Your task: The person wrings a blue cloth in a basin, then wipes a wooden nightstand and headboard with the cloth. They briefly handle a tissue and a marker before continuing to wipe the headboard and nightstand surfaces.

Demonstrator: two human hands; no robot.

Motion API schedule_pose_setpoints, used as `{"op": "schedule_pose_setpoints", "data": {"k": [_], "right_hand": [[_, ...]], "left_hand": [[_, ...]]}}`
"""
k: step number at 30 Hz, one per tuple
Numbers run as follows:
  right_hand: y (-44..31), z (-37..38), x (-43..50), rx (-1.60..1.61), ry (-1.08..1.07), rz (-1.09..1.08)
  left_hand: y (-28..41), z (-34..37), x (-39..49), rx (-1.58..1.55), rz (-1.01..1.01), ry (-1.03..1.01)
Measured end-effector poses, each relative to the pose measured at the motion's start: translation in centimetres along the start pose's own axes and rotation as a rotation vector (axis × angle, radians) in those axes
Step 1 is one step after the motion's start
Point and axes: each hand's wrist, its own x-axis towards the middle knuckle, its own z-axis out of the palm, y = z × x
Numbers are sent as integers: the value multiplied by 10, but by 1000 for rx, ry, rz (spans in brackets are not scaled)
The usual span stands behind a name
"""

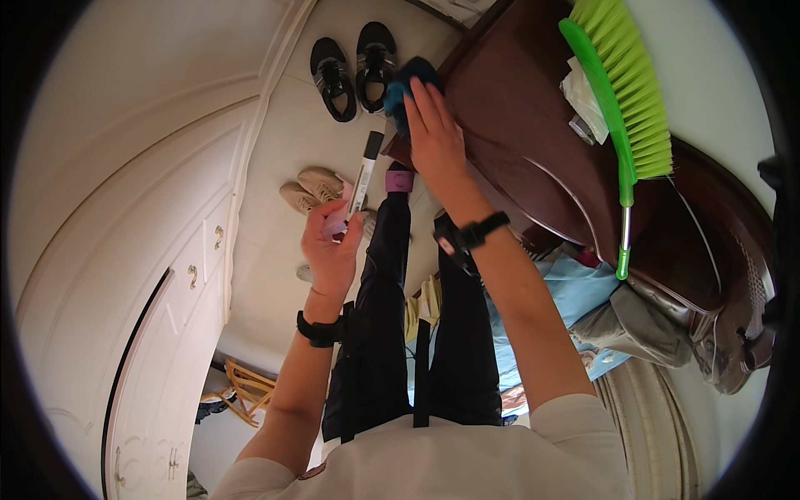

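My left hand [331, 250] pinches a white marker pen [365, 175] with a black cap, held upright in front of the floor. A small pale pink item [336, 222] is in the same grip; the fingers partly hide it, and I cannot tell what it is. My right hand [435, 144] lies with its fingers over a dark blue cloth [397, 103]. That cloth is at the edge of a dark reddish-brown wooden top [506, 94]. On the right, a green bed brush [605, 94] with light green bristles rests across the wooden furniture.
Beside the brush is a white plastic or tissue packet [584, 94]. Black sneakers [332, 78] and beige shoes [319, 182] stand on the tiled floor. White cabinets [181, 250] line the left. Grey clothing [631, 328] and light blue fabric [578, 281] lie at right.
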Motion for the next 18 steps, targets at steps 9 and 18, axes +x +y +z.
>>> {"op": "schedule_pose_setpoints", "data": {"k": [9,18], "right_hand": [[42,-2,-99,-304,-82,178],[108,-99,-181,-365,525,1124]], "left_hand": [[2,-41,5,-8,-66,48],[-1,-34,-5,56,-79,29]]}}
